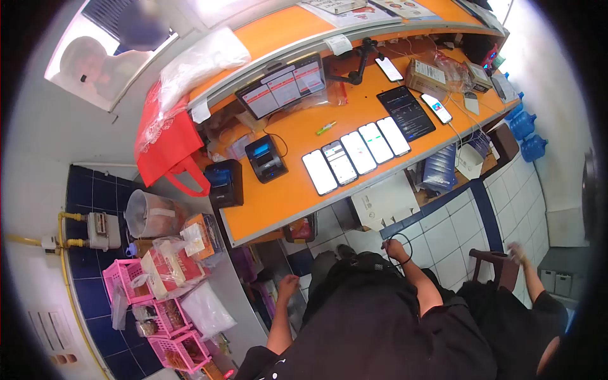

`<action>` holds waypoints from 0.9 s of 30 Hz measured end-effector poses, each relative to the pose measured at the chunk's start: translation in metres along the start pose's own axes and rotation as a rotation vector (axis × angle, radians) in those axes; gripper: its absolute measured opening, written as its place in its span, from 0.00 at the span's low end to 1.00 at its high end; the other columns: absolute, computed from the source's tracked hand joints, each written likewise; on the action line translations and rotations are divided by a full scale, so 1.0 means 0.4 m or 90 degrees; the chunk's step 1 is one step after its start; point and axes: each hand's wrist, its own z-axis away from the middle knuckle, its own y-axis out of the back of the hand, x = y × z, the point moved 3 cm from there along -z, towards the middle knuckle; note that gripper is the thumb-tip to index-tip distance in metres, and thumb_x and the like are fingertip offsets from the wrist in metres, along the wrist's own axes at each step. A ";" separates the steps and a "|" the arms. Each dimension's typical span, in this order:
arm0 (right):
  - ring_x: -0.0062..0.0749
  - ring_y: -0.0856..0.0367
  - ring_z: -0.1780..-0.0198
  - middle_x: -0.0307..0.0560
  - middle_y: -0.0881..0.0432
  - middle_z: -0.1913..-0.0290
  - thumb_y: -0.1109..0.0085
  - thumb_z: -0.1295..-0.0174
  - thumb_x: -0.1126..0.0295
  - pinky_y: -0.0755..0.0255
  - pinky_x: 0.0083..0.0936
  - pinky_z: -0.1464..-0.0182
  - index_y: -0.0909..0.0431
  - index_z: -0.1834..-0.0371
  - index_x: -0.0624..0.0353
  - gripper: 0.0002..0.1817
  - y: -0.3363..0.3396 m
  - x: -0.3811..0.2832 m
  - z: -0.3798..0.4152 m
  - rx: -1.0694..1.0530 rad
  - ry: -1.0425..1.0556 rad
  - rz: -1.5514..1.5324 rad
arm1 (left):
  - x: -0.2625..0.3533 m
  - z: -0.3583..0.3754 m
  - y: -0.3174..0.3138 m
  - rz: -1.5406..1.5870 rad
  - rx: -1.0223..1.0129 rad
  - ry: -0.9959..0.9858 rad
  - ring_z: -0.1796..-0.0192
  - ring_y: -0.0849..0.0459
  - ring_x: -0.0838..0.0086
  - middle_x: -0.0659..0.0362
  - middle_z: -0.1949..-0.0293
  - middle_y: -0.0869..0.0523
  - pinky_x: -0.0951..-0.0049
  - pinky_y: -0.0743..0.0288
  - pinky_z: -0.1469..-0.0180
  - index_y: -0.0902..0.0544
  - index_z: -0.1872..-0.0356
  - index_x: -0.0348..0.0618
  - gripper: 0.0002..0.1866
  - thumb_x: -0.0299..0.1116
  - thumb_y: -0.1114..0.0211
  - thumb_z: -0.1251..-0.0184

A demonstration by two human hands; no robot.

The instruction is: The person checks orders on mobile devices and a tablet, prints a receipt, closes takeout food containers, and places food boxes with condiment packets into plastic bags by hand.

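My right hand point(395, 249) is low in front of my body, closed around a thin black cable point(410, 248) that bends in a loop beside it. My left hand point(289, 286) hangs below the desk's front edge, near the dark shelf under it. Its fingers look curled in, and I see nothing in them. Several lit phones point(358, 152) lie in a row on the orange desk point(266, 212). A black tablet point(406, 113) is to their right, with a white phone point(437, 108) beside it. Both hands are apart from these devices.
A monitor point(283, 86) and a card terminal point(266, 158) stand on the desk, and a black printer point(224, 182) on its left end. Pink baskets point(171, 316) and a bucket point(152, 214) are at lower left. A co-worker point(506, 316) sits at right near a brown stool point(500, 266).
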 end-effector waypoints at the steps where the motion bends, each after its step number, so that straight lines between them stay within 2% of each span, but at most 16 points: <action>1: 0.54 0.15 0.62 0.55 0.15 0.71 0.43 0.40 0.61 0.22 0.44 0.57 0.14 0.70 0.56 0.12 -0.030 0.034 -0.011 -0.001 0.002 0.005 | -0.010 -0.008 -0.023 0.014 -0.042 -0.044 0.68 0.17 0.77 0.61 0.70 0.13 0.75 0.24 0.65 0.16 0.56 0.42 0.13 0.41 0.32 0.31; 5: 0.54 0.14 0.56 0.59 0.12 0.62 0.48 0.36 0.62 0.21 0.42 0.51 0.13 0.66 0.59 0.15 -0.110 0.098 0.022 -0.109 0.116 0.043 | -0.060 -0.013 -0.062 0.008 -0.118 -0.074 0.69 0.18 0.78 0.61 0.72 0.14 0.74 0.24 0.65 0.16 0.54 0.41 0.17 0.45 0.30 0.32; 7: 0.56 0.14 0.55 0.62 0.13 0.61 0.47 0.35 0.58 0.21 0.42 0.52 0.12 0.65 0.60 0.18 -0.088 0.059 0.077 -0.122 -0.130 0.055 | -0.056 0.000 -0.038 -0.035 -0.074 -0.009 0.67 0.17 0.77 0.60 0.70 0.14 0.74 0.24 0.63 0.17 0.53 0.41 0.19 0.47 0.29 0.33; 8: 0.56 0.14 0.55 0.62 0.13 0.61 0.47 0.35 0.58 0.21 0.42 0.52 0.12 0.65 0.60 0.18 -0.098 0.037 0.090 -0.119 -0.120 0.062 | -0.051 0.012 -0.004 -0.084 -0.022 0.063 0.66 0.16 0.77 0.58 0.69 0.13 0.73 0.23 0.61 0.17 0.51 0.41 0.21 0.48 0.28 0.34; 10: 0.57 0.13 0.59 0.62 0.12 0.62 0.43 0.37 0.55 0.22 0.42 0.54 0.12 0.64 0.62 0.20 -0.128 -0.017 0.118 0.019 0.033 0.012 | -0.009 0.037 0.066 -0.110 -0.020 0.044 0.63 0.16 0.77 0.57 0.67 0.13 0.73 0.23 0.60 0.18 0.50 0.41 0.23 0.50 0.28 0.35; 12: 0.54 0.13 0.61 0.60 0.12 0.64 0.42 0.38 0.54 0.22 0.41 0.55 0.13 0.63 0.63 0.21 -0.291 0.095 0.050 -0.019 -0.038 0.003 | 0.003 0.044 0.144 -0.143 -0.032 0.028 0.61 0.15 0.77 0.55 0.66 0.12 0.73 0.22 0.59 0.18 0.49 0.41 0.25 0.51 0.27 0.36; 14: 0.41 0.14 0.64 0.53 0.13 0.57 0.39 0.37 0.56 0.23 0.38 0.61 0.20 0.47 0.61 0.22 -0.225 -0.081 0.067 -0.162 -0.291 -0.127 | -0.011 0.032 0.229 -0.085 -0.057 -0.064 0.59 0.14 0.74 0.54 0.64 0.12 0.71 0.21 0.58 0.19 0.49 0.40 0.25 0.51 0.30 0.34; 16: 0.29 0.17 0.66 0.45 0.14 0.62 0.41 0.32 0.57 0.24 0.28 0.64 0.20 0.47 0.61 0.19 -0.252 -0.184 -0.015 -0.040 -0.228 -0.323 | 0.115 0.099 0.314 0.004 -0.023 -0.004 0.58 0.13 0.73 0.54 0.64 0.12 0.69 0.21 0.56 0.19 0.49 0.40 0.24 0.51 0.31 0.32; 18: 0.23 0.19 0.68 0.40 0.15 0.63 0.42 0.29 0.59 0.27 0.21 0.67 0.18 0.51 0.60 0.15 -0.138 -0.413 -0.096 0.014 -0.064 -0.500 | 0.229 0.164 0.395 0.092 0.011 0.063 0.57 0.12 0.71 0.55 0.64 0.12 0.67 0.20 0.55 0.19 0.49 0.39 0.23 0.50 0.33 0.30; 19: 0.20 0.22 0.71 0.37 0.17 0.67 0.44 0.28 0.61 0.29 0.19 0.70 0.18 0.54 0.59 0.13 -0.098 -0.502 -0.177 0.107 0.068 -0.449 | 0.249 0.181 0.432 0.189 -0.007 0.113 0.57 0.13 0.70 0.56 0.65 0.12 0.67 0.21 0.54 0.19 0.49 0.40 0.22 0.50 0.35 0.29; 20: 0.18 0.25 0.72 0.35 0.20 0.71 0.43 0.28 0.60 0.31 0.20 0.72 0.19 0.56 0.59 0.13 -0.062 -0.558 -0.240 0.082 0.013 -0.492 | 0.245 0.195 0.461 0.284 -0.024 0.169 0.57 0.13 0.70 0.57 0.65 0.12 0.67 0.21 0.54 0.18 0.50 0.40 0.22 0.50 0.36 0.28; 22: 0.19 0.25 0.74 0.37 0.20 0.73 0.42 0.29 0.60 0.31 0.21 0.72 0.22 0.48 0.61 0.16 0.057 -0.749 -0.344 0.162 0.085 -0.352 | 0.181 0.159 0.499 0.318 -0.051 0.152 0.58 0.13 0.70 0.57 0.65 0.12 0.68 0.21 0.55 0.18 0.50 0.40 0.22 0.50 0.37 0.27; 23: 0.28 0.21 0.73 0.49 0.17 0.69 0.40 0.33 0.61 0.27 0.28 0.67 0.21 0.48 0.64 0.18 0.107 -0.852 -0.369 0.305 0.163 -0.285 | 0.143 0.162 0.505 0.358 -0.081 0.134 0.59 0.14 0.71 0.58 0.66 0.12 0.70 0.22 0.56 0.18 0.50 0.41 0.21 0.51 0.38 0.26; 24: 0.34 0.18 0.70 0.50 0.16 0.64 0.39 0.34 0.63 0.24 0.30 0.63 0.23 0.41 0.64 0.22 0.164 -0.973 -0.378 0.264 0.164 -0.380 | 0.116 0.179 0.506 0.359 -0.078 0.142 0.59 0.14 0.71 0.58 0.66 0.12 0.70 0.22 0.56 0.18 0.50 0.41 0.21 0.51 0.38 0.26; 26: 0.42 0.16 0.56 0.54 0.16 0.62 0.39 0.36 0.67 0.23 0.34 0.53 0.23 0.39 0.57 0.21 0.224 -1.115 -0.422 0.253 0.191 -0.269 | 0.127 0.157 0.504 0.384 -0.099 0.071 0.60 0.15 0.71 0.57 0.66 0.12 0.71 0.23 0.57 0.18 0.48 0.41 0.21 0.49 0.40 0.25; 27: 0.42 0.16 0.56 0.54 0.16 0.62 0.39 0.36 0.67 0.23 0.34 0.53 0.23 0.39 0.57 0.21 0.232 -1.145 -0.464 0.258 0.198 -0.271 | 0.127 0.148 0.512 0.382 -0.099 0.062 0.60 0.15 0.71 0.57 0.66 0.12 0.71 0.23 0.57 0.18 0.48 0.41 0.21 0.49 0.40 0.25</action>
